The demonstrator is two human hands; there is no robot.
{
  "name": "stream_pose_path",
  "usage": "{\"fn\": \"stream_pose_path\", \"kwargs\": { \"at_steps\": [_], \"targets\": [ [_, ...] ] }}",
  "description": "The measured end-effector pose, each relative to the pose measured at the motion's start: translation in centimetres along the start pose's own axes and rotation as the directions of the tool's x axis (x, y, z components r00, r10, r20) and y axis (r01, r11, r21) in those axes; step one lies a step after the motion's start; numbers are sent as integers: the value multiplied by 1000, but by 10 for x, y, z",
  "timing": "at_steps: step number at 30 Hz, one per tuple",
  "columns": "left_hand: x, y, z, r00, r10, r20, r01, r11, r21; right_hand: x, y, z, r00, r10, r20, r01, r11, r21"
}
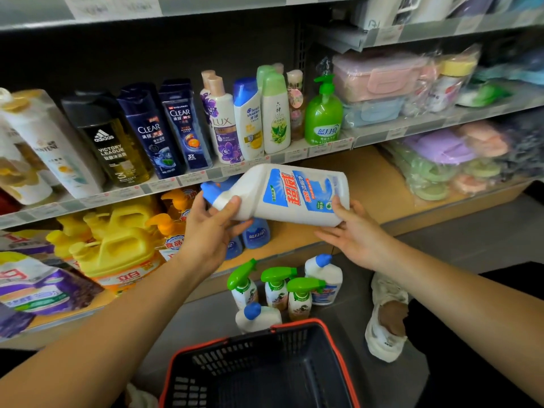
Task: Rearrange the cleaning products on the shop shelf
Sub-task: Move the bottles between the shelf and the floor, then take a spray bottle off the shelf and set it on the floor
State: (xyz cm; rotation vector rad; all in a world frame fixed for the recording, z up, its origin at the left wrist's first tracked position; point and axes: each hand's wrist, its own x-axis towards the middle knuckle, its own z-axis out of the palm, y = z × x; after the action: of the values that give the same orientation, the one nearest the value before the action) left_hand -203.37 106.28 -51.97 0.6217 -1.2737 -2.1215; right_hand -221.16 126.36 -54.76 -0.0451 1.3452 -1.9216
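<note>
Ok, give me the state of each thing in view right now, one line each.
Held cleaner bottle: on its side in mid-air, blue cap on, pointing left.
Left hand: gripping the bottle's neck.
Right hand: open, supporting the bottle's base.
Green-trigger spray bottles: three, upright on the floor.
White blue-capped bottles on the floor: two, upright, caps on.
Basket: on the floor, appears empty.
Green pump bottle: upright on the shelf.

Three white blue-capped cleaner bottles: one held sideways (290, 195), two on the floor (323, 278) (257, 318); three green-trigger spray bottles (243, 285) (276, 285) (300, 295) on the floor; one dark basket (332, 343) with a red rim; two Clear shampoo bottles (148, 129) (184, 122); one green pump bottle (323, 113); two hands (210, 228) (357, 231).
</note>
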Motion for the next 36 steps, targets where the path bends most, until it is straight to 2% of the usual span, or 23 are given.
{"fn": "stream_pose_path", "kwargs": {
  "at_steps": [3, 4, 6, 8, 9, 11, 13, 15, 17, 19, 22, 24, 26, 28, 32, 36],
  "targets": [
    [5, 25, 1, 980, 167, 110, -188, 954, 232, 2, 2, -5, 998, 62, -15, -64, 944, -324],
    [5, 31, 1, 963, 205, 174, -251, 918, 306, 3, 5, -5, 998, 43, -51, -62, 887, -457],
    [4, 37, 3, 931, 223, 289, -333, 844, 420, 7, 12, -4, 989, -120, -91, 18, 696, -718],
    [1, 36, 6, 908, 202, 367, -380, 765, 520, 8, 16, 3, 956, -292, 9, 151, 470, -870],
    [0, 33, 7, 898, 187, 399, -402, 719, 567, 9, 17, 8, 942, -321, 96, 224, 391, -893],
    [-3, 26, 8, 875, 145, 461, -443, 623, 645, 8, 15, 19, 909, -296, 292, 381, 314, -869],
    [-5, 21, 7, 857, 99, 507, -470, 555, 687, 8, 18, 33, 867, -224, 446, 497, 313, -809],
    [-6, 19, 6, 837, 80, 541, -497, 523, 692, 8, 22, 44, 836, -156, 526, 545, 343, -765],
    [-6, 18, 5, 840, 88, 535, -492, 539, 684, 7, 19, 52, 829, -107, 548, 545, 373, -751],
    [-5, 18, 5, 860, 124, 496, -464, 596, 655, 8, 13, 56, 824, -97, 558, 549, 380, -744],
    [1, 19, 2, 865, 206, 458, -483, 593, 645, 12, 6, 58, 823, -148, 548, 558, 390, -733],
    [7, 15, -4, 891, 200, 408, -442, 591, 675, 17, 0, 55, 830, -208, 517, 556, 383, -738],
    [14, 3, -16, 931, 138, 337, -352, 577, 737, 25, -5, 51, 838, -269, 474, 544, 355, -760],
    [21, -14, -30, 954, 22, 299, -270, 500, 823, 34, -10, 47, 842, -319, 435, 526, 308, -793],
    [35, -51, -57, 958, -181, 221, -141, 372, 917, 51, -23, 34, 855, -352, 381, 470, 216, -856],
    [43, -81, -81, 943, -265, 200, -139, 233, 962, 73, -37, 18, 869, -354, 346, 422, 164, -892]
  ]
}}
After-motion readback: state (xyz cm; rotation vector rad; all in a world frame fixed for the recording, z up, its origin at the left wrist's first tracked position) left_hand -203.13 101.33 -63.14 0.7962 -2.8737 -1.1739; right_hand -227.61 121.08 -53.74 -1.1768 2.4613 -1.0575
